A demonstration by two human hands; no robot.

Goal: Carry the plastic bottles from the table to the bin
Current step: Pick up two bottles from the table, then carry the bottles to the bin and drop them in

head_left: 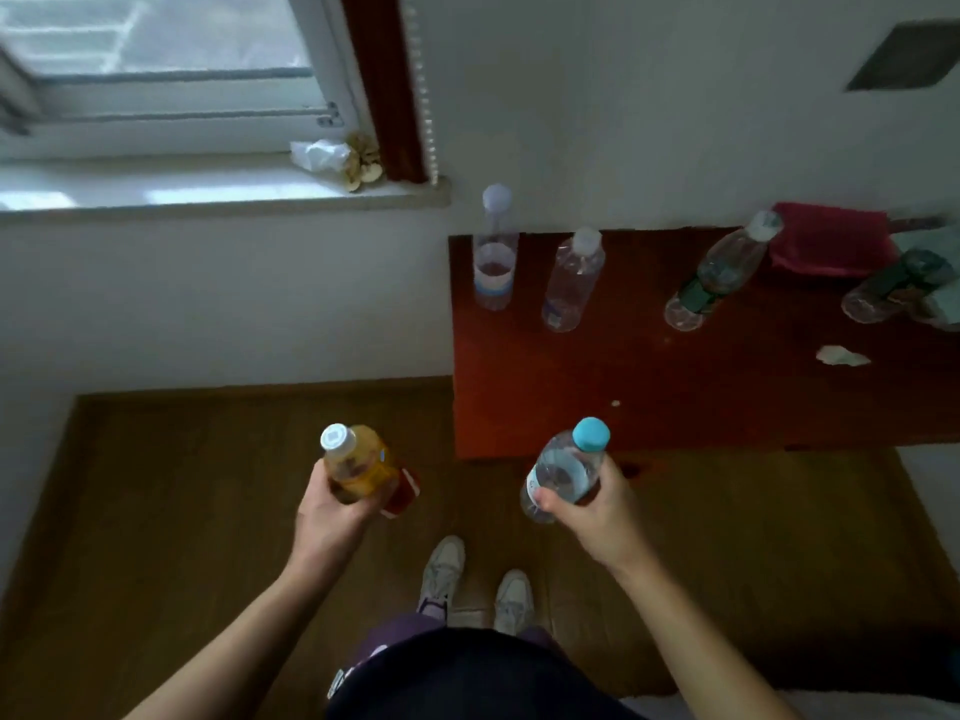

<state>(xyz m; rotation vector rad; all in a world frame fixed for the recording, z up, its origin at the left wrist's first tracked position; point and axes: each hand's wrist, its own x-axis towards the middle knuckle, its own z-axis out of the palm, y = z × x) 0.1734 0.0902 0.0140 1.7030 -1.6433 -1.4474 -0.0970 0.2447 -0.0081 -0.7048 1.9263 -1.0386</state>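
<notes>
Left hand gripping orange bottle, right hand gripping clear bottle

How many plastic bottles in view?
6: orange bottle in left hand, teal-capped bottle in right hand, four more bottles on the table; others may lie beyond frame.
</notes>
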